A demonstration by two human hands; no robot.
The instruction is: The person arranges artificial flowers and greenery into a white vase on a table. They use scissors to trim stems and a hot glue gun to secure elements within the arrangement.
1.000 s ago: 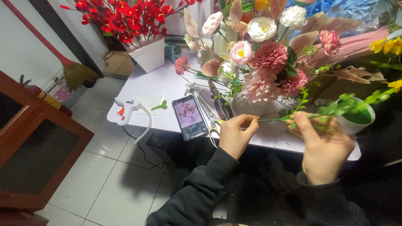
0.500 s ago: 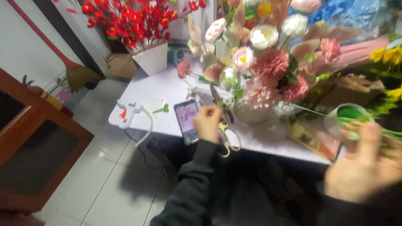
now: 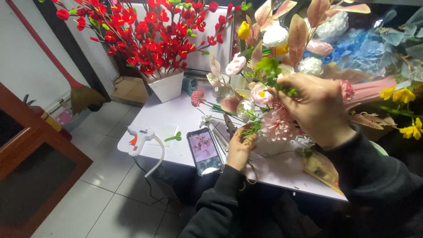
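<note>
White table (image 3: pixel 176 117), right hand (image 3: pixel 315 108) now raised into bouquet (image 3: pixel 273 119)

The counter (image 3: pixel 176 119) is white. The blossom branches (image 3: pixel 145 31) are bright red, in a white pot (image 3: pixel 167 86). The big flower (image 3: pixel 280 125) is pink, the sprig (image 3: pixel 269 70) green, the small blooms (image 3: pixel 407 130) yellow. The glue gun (image 3: pixel 139 136) is white with orange. Both sleeves (image 3: pixel 374 176) are black.

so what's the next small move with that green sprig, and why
Probably ease the green sprig down into the bouquet. The right hand pinches it just above the pink blooms, and the left hand steadies the stems lower down, so the gap looks ready.
</note>
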